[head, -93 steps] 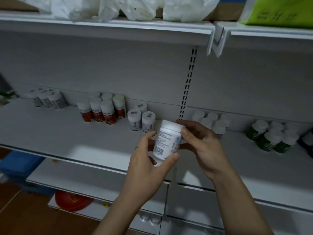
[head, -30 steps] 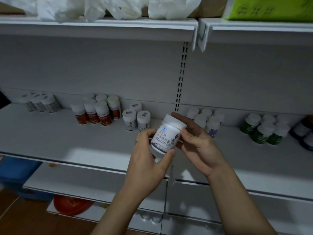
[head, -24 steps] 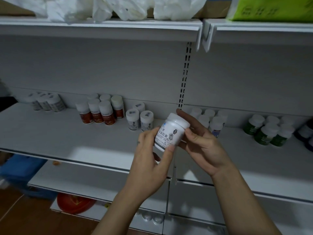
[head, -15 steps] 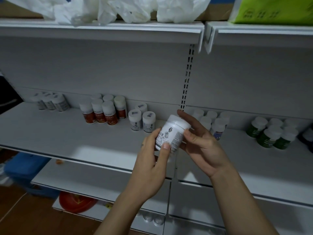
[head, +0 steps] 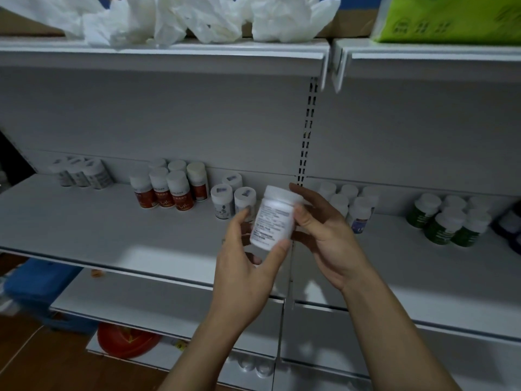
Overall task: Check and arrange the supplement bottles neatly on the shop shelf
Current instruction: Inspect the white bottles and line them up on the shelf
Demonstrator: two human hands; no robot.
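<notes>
Both hands hold a white supplement bottle [head: 275,218] with a white cap in front of the middle shelf [head: 84,221]. My left hand [head: 248,266] grips its lower part between thumb and fingers. My right hand [head: 324,235] holds its upper side and cap, thumb on the label. Fine print on the label faces me. Along the shelf's back stand groups of bottles: grey-labelled [head: 81,173], red-labelled [head: 169,187], white ones with stickered caps [head: 231,198], white ones [head: 352,204] behind my right hand, and green ones [head: 448,221].
White plastic bags [head: 197,18] and a green pack [head: 451,18] lie on the top shelf. A slotted upright [head: 307,131] divides the two bays. Lower shelves hold a red disc [head: 127,340] and a few white caps [head: 253,368]. A blue crate [head: 39,286] sits at lower left.
The bottle has been turned in my hands: the front label with the logo has gone round and fine print now faces me. The bottle now stands more upright.
</notes>
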